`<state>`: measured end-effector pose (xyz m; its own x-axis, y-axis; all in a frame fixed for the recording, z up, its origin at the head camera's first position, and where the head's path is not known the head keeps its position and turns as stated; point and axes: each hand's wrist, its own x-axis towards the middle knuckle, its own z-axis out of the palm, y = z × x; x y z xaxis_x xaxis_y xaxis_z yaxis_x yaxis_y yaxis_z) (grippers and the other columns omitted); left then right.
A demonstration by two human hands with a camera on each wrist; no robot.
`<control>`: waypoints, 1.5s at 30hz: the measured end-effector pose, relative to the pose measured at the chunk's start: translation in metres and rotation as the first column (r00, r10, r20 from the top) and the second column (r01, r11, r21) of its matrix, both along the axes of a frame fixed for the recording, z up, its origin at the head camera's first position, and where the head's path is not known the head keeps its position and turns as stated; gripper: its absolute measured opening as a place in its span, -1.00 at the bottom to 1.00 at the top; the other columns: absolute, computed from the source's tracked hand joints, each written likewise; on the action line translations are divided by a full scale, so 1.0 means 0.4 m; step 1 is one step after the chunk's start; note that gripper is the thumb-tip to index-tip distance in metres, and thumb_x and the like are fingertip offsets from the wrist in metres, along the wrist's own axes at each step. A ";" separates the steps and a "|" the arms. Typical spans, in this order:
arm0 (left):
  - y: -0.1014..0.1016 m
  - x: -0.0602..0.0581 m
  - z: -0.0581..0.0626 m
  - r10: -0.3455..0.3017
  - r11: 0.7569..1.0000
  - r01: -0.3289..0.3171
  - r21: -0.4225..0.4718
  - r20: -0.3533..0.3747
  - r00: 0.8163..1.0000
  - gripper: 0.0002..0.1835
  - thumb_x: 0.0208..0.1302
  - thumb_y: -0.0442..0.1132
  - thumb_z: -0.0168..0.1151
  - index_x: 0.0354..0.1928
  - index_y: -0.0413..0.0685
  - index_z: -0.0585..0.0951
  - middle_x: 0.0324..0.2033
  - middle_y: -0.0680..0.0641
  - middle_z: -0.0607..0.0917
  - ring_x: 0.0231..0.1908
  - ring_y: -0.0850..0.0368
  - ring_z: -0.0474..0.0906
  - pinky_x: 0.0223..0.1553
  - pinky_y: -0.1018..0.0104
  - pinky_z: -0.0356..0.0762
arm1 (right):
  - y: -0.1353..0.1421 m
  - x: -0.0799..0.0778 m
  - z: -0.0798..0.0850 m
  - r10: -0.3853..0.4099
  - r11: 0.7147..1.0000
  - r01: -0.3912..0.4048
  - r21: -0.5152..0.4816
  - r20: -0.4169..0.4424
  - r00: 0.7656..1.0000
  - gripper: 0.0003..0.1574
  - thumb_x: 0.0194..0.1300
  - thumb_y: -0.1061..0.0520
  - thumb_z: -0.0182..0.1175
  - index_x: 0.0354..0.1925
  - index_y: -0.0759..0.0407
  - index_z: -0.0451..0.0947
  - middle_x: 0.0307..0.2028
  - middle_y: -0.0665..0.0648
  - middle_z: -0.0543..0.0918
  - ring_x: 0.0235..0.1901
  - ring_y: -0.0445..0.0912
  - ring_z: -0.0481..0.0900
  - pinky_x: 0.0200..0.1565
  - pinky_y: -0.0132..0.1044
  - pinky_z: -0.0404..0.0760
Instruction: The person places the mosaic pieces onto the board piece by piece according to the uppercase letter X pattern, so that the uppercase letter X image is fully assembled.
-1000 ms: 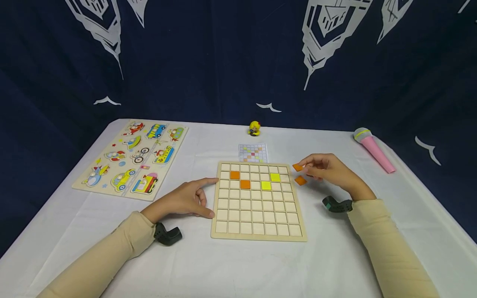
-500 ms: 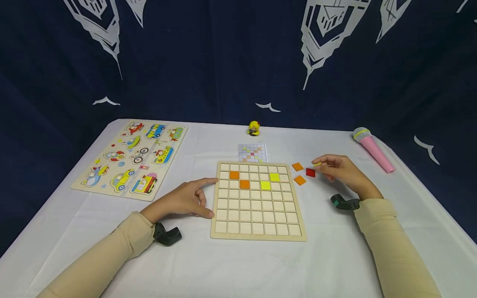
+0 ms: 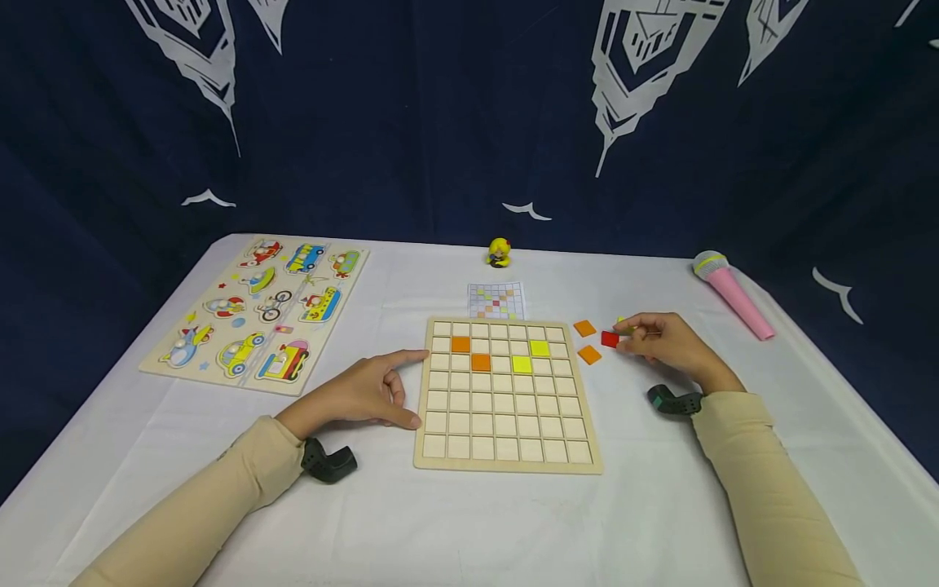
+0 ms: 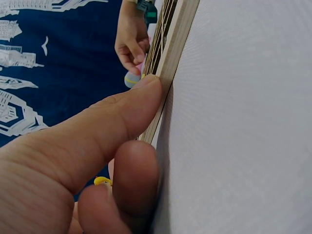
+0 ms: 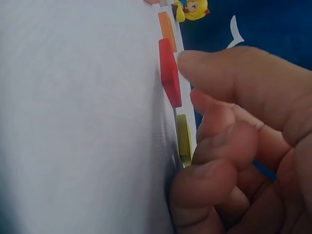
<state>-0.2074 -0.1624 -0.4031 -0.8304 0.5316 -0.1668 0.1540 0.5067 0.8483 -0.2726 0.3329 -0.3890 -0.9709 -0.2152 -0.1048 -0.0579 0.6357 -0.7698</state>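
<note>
A pale wooden grid board lies mid-table with two orange tiles and two yellow-green tiles in its upper cells. At its left edge my left hand rests with thumb and index finger spread along the rim; its other fingers are bent. In the left wrist view the thumb presses against the board's edge. To the right of the board, my right hand has thumb and fingertips right at a red tile. A yellow-green tile lies beside those fingers, partly covered in the head view.
Two loose orange tiles lie between the board and the red tile. Behind the board are a printed pattern card and a small yellow figurine. A vehicle picture puzzle lies far left, a pink toy microphone far right.
My right hand has moved right from the orange tiles, uncovering the red one, and lowered and let go of a yellow-green tile. The left hand has stayed at the board's edge.
</note>
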 end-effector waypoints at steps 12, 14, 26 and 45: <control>0.000 0.000 0.001 0.004 1.000 -0.004 -0.011 -0.005 1.000 0.14 0.04 -0.24 0.73 0.64 -0.19 0.30 -0.45 -0.07 0.67 -0.61 0.17 0.49 -0.53 0.37 0.42 | -0.027 0.007 0.002 -0.024 0.994 0.028 0.105 -0.035 0.999 -0.48 0.37 0.23 0.47 0.18 0.50 0.63 -0.45 0.02 0.51 -0.52 -0.14 0.44 -0.38 -0.31 0.39; 0.000 0.001 0.001 0.005 1.000 -0.005 -0.009 -0.003 1.000 0.14 0.04 -0.25 0.73 0.64 -0.19 0.29 -0.45 -0.07 0.67 -0.61 0.17 0.49 -0.53 0.37 0.42 | -0.030 0.009 0.004 -0.025 0.993 0.029 0.117 -0.040 0.999 -0.50 0.36 0.24 0.47 0.16 0.50 0.65 -0.47 0.02 0.50 -0.53 -0.14 0.43 -0.38 -0.30 0.37; -0.002 0.000 -0.003 0.001 1.000 -0.001 -0.004 -0.008 1.000 0.13 0.05 -0.25 0.73 0.64 -0.20 0.30 -0.46 -0.06 0.66 -0.60 0.17 0.50 -0.52 0.37 0.42 | -0.043 0.010 0.014 0.024 0.995 -0.018 0.098 -0.056 0.998 -0.53 0.36 0.21 0.49 0.12 0.47 0.66 -0.46 0.02 0.49 -0.58 -0.19 0.42 -0.47 -0.33 0.36; -0.003 -0.001 -0.003 0.001 1.000 -0.001 -0.016 -0.006 1.000 0.14 0.05 -0.23 0.73 0.65 -0.20 0.29 -0.45 -0.07 0.67 -0.59 0.16 0.51 -0.51 0.35 0.46 | -0.155 0.036 0.046 0.178 0.982 -0.166 0.087 -0.157 0.971 -0.66 0.25 0.28 0.55 -0.05 0.41 0.72 -0.39 0.10 0.61 -0.53 -0.20 0.39 -0.40 -0.38 0.36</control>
<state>-0.2080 -0.1634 -0.4041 -0.8317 0.5285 -0.1704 0.1584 0.5199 0.8394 -0.2580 0.2711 -0.3708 -0.9251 -0.3786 0.0306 -0.2925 0.6588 -0.6931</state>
